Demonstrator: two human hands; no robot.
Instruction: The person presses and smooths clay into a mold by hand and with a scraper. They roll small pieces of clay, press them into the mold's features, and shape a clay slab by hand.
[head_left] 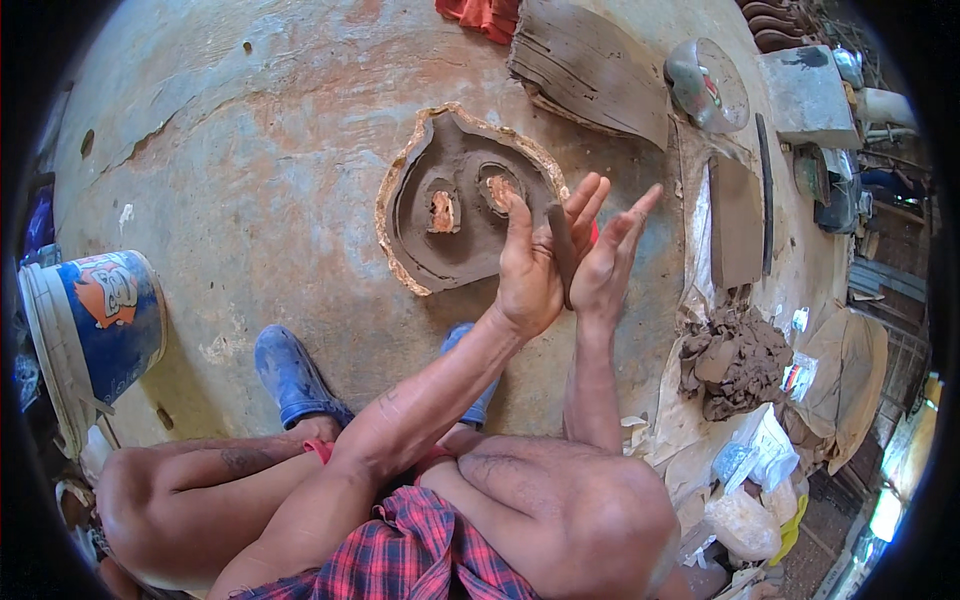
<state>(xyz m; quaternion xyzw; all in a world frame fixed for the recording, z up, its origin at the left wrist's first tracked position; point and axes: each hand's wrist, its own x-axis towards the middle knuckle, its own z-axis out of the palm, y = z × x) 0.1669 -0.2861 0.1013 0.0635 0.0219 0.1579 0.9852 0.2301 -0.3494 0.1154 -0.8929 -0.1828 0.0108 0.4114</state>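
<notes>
My left hand (pixel 532 265) and my right hand (pixel 610 258) are raised palm to palm, fingers stretched, with a strip of dark grey clay (pixel 560 245) held between them. Just beyond them on the floor lies a shallow mould (pixel 415 160) with a rough pale rim, lined with grey clay around two small oval raised parts with reddish centres. My left thumb reaches over the right-hand oval. Part of the mould is hidden behind my hands.
A blue-and-white bucket (pixel 120 340) stands left. Layered clay slabs (pixel 590 70), a red cloth (pixel 475 15), a metal bowl (pixel 700 80), another slab (pixel 735 220), a clay lump (pixel 735 360), plastic bags (pixel 755 455) and a concrete block (pixel 805 90) lie beyond and right. My blue-shod feet (pixel 295 370) rest below.
</notes>
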